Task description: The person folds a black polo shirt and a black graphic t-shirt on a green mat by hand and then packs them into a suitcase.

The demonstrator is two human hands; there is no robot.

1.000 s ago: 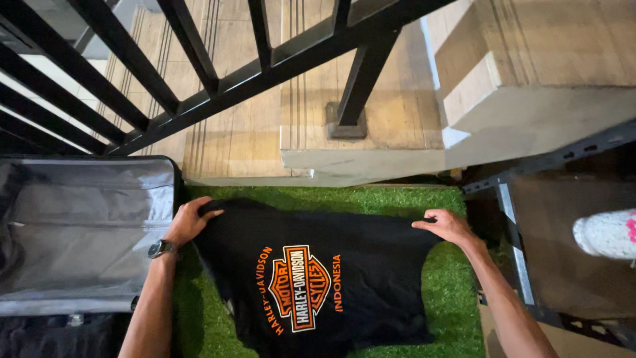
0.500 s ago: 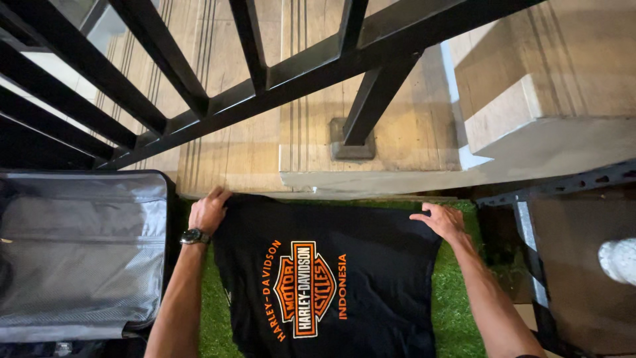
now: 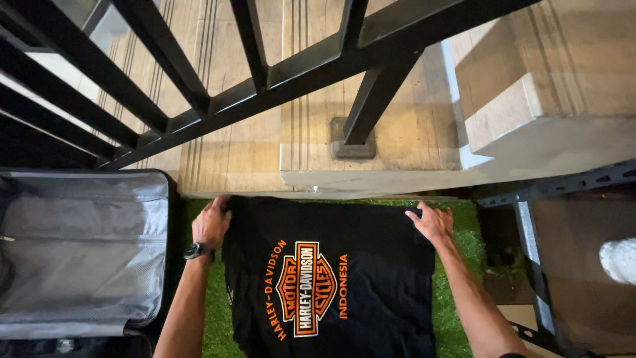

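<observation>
A black T-shirt with an orange and white emblem on it lies spread on green artificial grass. My left hand, with a dark watch on the wrist, grips the shirt's far left corner. My right hand grips the far right corner. Both hands hold the far edge close to the foot of a pale stone step.
An open suitcase with grey lining lies to the left of the grass. A black metal railing and its post stand on wooden stairs beyond. A dark metal rack and a white speckled object are at right.
Both hands have pushed the shirt's far edge away from me, up against the step, and the right hand has moved slightly inward. The view has shifted a little forward.
</observation>
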